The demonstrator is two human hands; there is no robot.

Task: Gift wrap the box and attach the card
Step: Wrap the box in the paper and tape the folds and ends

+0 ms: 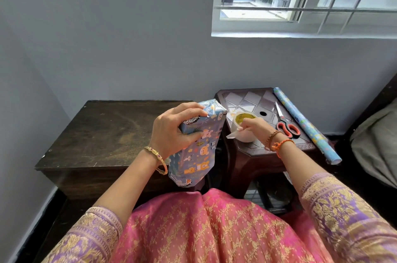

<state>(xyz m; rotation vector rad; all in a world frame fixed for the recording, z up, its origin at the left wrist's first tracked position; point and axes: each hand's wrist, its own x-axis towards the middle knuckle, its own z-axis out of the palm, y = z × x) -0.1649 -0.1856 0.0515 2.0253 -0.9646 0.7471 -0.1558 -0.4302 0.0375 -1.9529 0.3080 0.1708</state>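
Head view showed the left hand (pixel 174 131) gripping the wrapped box (pixel 197 146), fingers curled over its upper end and thumb braced against the printed side, which looked like a way to pin the folded paper flaps shut until something could fix them. The box was held tilted in the air, above the gap between the dark wooden table (pixel 103 134) and the brown plastic stool (pixel 253 151), its lower end hanging off the table's near right corner toward the person's lap; held so, the unsealed end faced up and toward the other hand. The right hand (pixel 255 125) was pinching at the roll of tape (pixel 242 126), fingertips closed on a loose clear strip that trailed off the roll's left side, probably to pull off a length for those flaps. The roll sat near the middle of the stool's top, close enough to work one-handed. Scissors (pixel 286 123) with red handles lay just beside the right wrist, toward the stool's right edge, and a roll of wrapping paper (pixel 307 125) lay along that right edge, set aside as if no longer needed. No card was visible anywhere, so that step seemed yet to come.
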